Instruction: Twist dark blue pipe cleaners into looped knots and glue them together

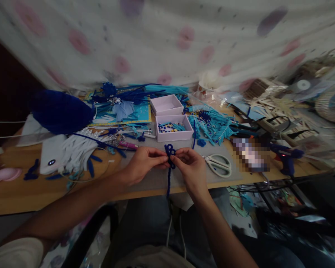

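Both my hands pinch a dark blue looped pipe-cleaner piece [170, 149] over the front part of the table. It has several small loops at the top and a twisted stem that hangs down past the table edge. My left hand [147, 162] grips its left side between thumb and fingertips. On the right side, my right hand [191, 167] closes thumb and index finger on the same piece. Scissors with pale handles [219, 165] lie beside my right hand. Behind the piece stands an open white box [174, 137] holding beads and light blue bits.
Another white box [166, 105] sits behind. Light blue pieces [217, 124] pile to its right. A blue glue gun [287, 156] and a blurred-out phone [249, 154] lie at right. At left are a bundle of dark blue pipe cleaners [61, 111] and white strips [79, 154].
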{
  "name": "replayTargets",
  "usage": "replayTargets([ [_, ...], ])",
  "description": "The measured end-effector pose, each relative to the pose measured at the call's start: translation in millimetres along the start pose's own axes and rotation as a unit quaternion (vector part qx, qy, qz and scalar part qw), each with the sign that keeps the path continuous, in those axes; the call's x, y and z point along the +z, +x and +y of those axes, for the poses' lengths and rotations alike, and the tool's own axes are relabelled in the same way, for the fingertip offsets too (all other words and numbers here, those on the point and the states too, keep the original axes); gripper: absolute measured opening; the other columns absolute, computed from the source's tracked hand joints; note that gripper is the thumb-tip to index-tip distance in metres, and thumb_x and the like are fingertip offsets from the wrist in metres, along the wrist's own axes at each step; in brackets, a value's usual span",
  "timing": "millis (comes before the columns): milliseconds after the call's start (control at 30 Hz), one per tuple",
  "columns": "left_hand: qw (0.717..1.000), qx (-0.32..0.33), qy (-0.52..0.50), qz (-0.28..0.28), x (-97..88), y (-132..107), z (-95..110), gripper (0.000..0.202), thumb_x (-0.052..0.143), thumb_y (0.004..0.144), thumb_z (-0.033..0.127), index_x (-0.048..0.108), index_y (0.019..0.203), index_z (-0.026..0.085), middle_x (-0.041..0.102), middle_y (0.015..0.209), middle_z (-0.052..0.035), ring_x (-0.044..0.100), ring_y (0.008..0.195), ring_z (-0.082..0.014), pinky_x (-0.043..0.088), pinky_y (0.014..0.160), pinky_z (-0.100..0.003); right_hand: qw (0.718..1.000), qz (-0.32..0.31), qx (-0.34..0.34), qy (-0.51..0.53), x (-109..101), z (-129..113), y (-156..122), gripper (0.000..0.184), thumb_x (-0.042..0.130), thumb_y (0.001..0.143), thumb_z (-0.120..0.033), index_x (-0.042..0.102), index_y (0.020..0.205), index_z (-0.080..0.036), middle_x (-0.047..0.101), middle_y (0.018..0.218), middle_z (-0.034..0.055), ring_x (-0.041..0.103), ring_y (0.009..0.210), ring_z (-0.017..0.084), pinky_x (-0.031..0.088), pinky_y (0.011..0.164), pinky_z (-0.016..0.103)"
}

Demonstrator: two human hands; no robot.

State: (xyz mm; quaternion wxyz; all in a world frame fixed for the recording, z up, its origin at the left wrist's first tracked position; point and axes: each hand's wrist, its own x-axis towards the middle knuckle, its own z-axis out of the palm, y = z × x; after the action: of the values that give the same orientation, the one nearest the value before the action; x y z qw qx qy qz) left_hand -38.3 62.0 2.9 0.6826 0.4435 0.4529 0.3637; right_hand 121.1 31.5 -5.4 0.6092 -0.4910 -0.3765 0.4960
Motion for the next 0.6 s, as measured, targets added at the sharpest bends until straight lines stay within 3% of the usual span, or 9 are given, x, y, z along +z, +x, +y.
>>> replayTargets([
  [367, 1.000, -0.014, -0.023, -0.007, -1.7, 2.0, -0.4, 0.025, 0.090, 0.064, 0.029, 0.079, 0.081, 0.014, 0.078, 0.081, -0.0056, 0.073, 0.074, -0.0175, 0.061, 0.083, -0.036, 1.000, 0.004, 0.024, 0.020, -4.6, 7.0, 2.2, 0.035, 0.094, 0.057, -0.035, 0.069, 0.077, -0.020, 0.072, 0.071, -0.0009, 0.065, 0.066, 0.016, 0.050, 0.064, 0.027],
  [600, 0.995, 0.056, 0.079, -0.007, -2.8, 0.2, 1.2, 0.025, 0.082, 0.074, 0.038, 0.081, 0.088, 0.018, 0.080, 0.091, -0.0065, 0.073, 0.079, -0.0209, 0.063, 0.075, -0.035, 0.999, 0.014, 0.020, 0.021, -5.8, 9.2, 3.9, 0.035, 0.093, 0.057, -0.036, 0.069, 0.078, -0.020, 0.072, 0.073, -0.0002, 0.066, 0.069, 0.016, 0.051, 0.069, 0.028],
])
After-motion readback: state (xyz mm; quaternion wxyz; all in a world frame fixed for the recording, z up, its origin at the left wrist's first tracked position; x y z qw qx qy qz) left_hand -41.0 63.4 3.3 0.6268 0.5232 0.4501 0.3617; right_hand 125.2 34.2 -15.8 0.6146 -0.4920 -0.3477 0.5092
